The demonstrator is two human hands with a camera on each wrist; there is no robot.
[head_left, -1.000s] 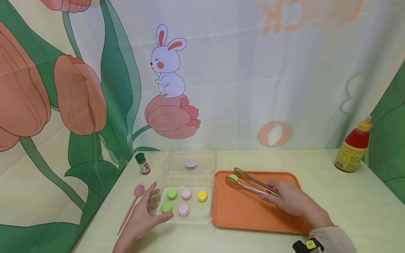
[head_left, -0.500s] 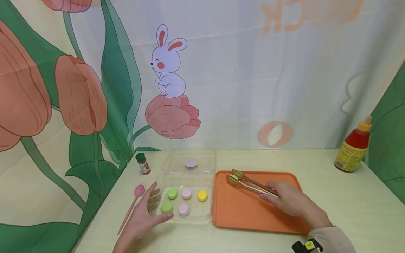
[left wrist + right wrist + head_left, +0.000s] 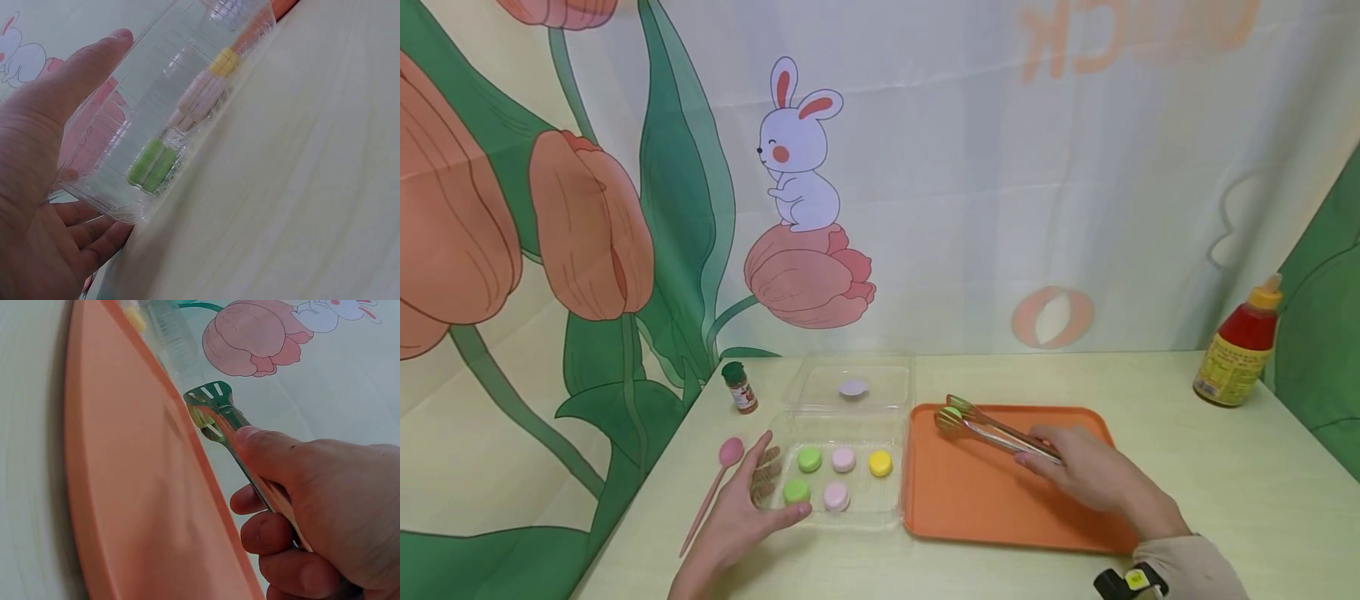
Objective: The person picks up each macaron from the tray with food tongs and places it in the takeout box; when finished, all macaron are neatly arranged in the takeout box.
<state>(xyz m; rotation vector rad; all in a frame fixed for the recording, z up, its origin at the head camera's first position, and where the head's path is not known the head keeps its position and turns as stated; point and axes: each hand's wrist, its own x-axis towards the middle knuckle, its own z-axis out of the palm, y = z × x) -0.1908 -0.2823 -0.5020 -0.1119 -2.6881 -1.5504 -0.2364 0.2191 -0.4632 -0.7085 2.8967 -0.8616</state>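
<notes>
My right hand (image 3: 1078, 467) grips a pair of metal tongs (image 3: 1007, 437), their slotted ends closed on a green macaron (image 3: 953, 414) over the far left corner of the orange tray (image 3: 1000, 500). In the right wrist view the macaron (image 3: 201, 417) shows between the tong ends. My left hand (image 3: 737, 517) rests at the left side of a clear plastic container (image 3: 887, 518), thumb and forefinger spread nearly straight along its near left corner. Inside sit green macarons (image 3: 809, 459), pink macarons (image 3: 843, 459) and a yellow macaron (image 3: 880, 463).
The container's lid (image 3: 820, 385) lies folded back with a pale lilac piece (image 3: 852, 388) on it. A pink spoon (image 3: 730, 452) and a green-capped spice jar (image 3: 740, 388) are at the left. A red sauce bottle (image 3: 1238, 346) stands at the back right, before a printed cloth (image 3: 940, 208).
The tong ends have drawn together on the green macaron and appear slightly raised from the tray. My left hand and the container have stayed put.
</notes>
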